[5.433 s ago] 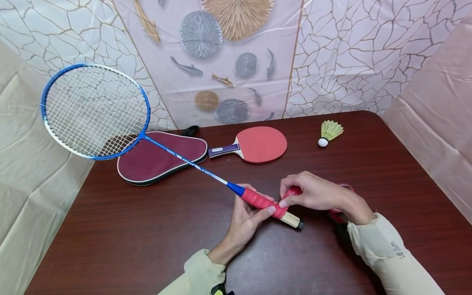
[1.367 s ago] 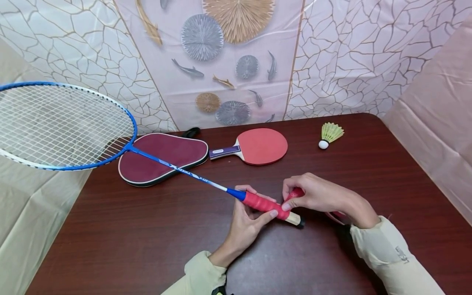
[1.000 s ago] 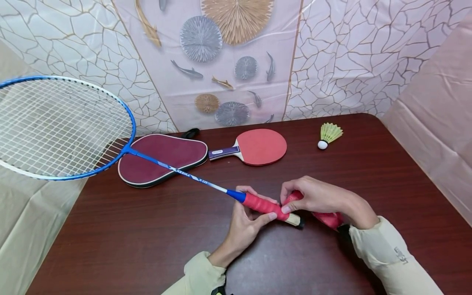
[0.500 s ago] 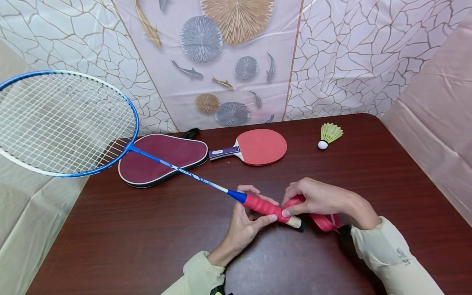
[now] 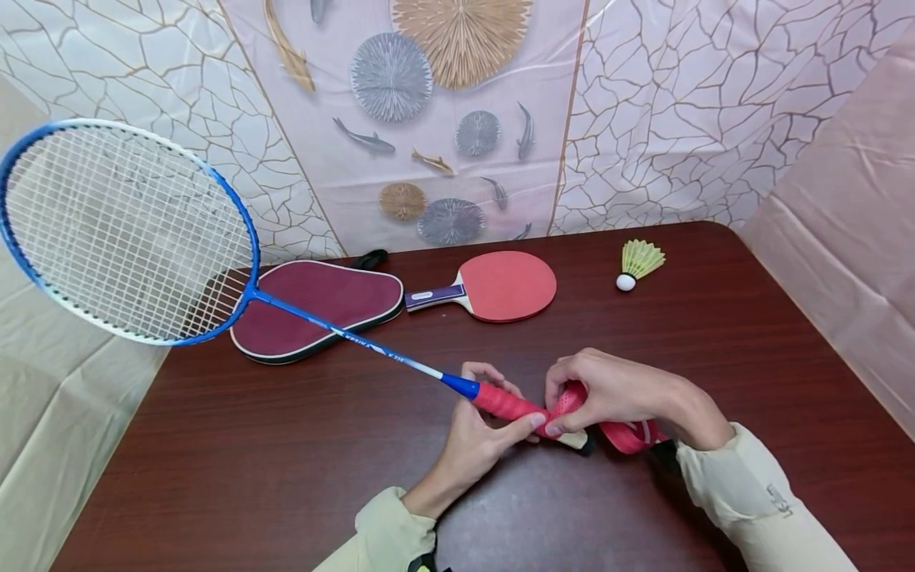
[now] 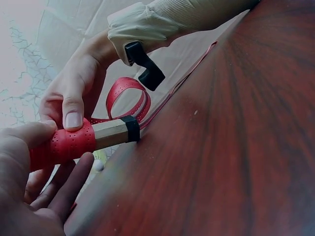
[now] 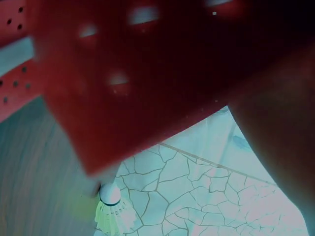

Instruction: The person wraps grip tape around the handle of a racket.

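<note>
A blue and white badminton racket [image 5: 300, 311] slants across the head view, its strung head raised at the left. My left hand [image 5: 479, 445] grips its handle, thumb on top of the red wrap. My right hand [image 5: 615, 389] pinches red perforated grip tape [image 5: 629, 436] against the handle; the tape loops loosely under that hand. In the left wrist view, a bare wooden stretch of handle [image 6: 110, 133] shows between the wrapped part and the black end cap [image 6: 131, 128]. Blurred tape [image 7: 123, 88] covers much of the right wrist view.
On the brown table [image 5: 286, 477] lie a maroon paddle case [image 5: 322, 290], a red table tennis paddle [image 5: 509, 286] and a yellow shuttlecock [image 5: 639, 262], all toward the back. Patterned cloth [image 5: 679, 119] hangs behind the table.
The tape's wound edge sits slightly nearer the end cap, leaving less bare wood. The racket has turned a little, its head shifted left since the first frame. Loose tape now loops visibly under my right hand.
</note>
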`<state>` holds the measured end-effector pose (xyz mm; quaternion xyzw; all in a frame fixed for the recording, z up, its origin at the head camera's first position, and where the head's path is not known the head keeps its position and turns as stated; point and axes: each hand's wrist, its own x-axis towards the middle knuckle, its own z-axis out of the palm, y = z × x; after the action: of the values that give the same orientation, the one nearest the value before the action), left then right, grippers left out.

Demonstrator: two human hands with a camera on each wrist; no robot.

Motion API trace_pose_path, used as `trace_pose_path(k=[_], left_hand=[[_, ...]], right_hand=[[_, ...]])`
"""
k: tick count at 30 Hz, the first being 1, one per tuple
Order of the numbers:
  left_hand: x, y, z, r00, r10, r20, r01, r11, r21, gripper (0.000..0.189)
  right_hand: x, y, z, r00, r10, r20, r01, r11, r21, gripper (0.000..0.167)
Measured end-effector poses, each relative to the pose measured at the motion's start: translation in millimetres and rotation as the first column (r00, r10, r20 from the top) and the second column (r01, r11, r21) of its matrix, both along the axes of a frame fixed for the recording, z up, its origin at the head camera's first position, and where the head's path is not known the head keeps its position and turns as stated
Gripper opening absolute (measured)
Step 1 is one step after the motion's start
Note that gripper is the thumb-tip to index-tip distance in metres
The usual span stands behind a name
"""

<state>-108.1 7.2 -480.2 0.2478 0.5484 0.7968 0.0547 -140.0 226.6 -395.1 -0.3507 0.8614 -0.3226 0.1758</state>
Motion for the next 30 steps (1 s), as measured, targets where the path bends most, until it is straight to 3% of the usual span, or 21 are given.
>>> trace_pose_path(k=[5, 9, 12, 20, 26, 30], left_hand=[[1.0, -0.9, 2.5, 0.997, 0.069, -0.022, -0.070, 0.995, -0.075, 0.053], [5.8, -1.6, 16.5, 0.997, 0.078, -0.029, -0.080, 0.994, -0.077, 0.044], [7.5, -2.2, 23.3, 0.993, 0.099, -0.071, -0.104, 0.992, -0.076, 0.041], [0.4, -0.4, 2.0, 0.976, 0.180, -0.124, -0.188, 0.981, -0.056, 0.044], [0.1, -2.1, 2.2, 0.969, 0.243, -0.045, -0.246, 0.967, -0.070, 0.042], [-0.3, -2.8, 3.8, 0.970, 0.242, -0.007, -0.242, 0.969, -0.059, 0.041]], right_hand=[[-0.4, -0.8, -0.7, 1.000, -0.011, 0.005, 0.011, 1.000, 0.001, 0.021], [-1.2, -1.2, -1.9, 1.000, -0.006, -0.010, 0.006, 1.000, -0.005, 0.019], [-1.8, -1.4, -2.9, 0.999, -0.008, -0.039, 0.007, 1.000, -0.011, 0.020], [-3.1, -2.0, -5.2, 0.998, -0.038, -0.054, 0.037, 0.999, -0.024, 0.025], [-3.0, -2.3, -6.2, 0.997, -0.047, -0.065, 0.045, 0.999, -0.021, 0.027], [-3.3, -4.3, -5.8, 0.995, -0.040, -0.088, 0.039, 0.999, -0.019, 0.028]])
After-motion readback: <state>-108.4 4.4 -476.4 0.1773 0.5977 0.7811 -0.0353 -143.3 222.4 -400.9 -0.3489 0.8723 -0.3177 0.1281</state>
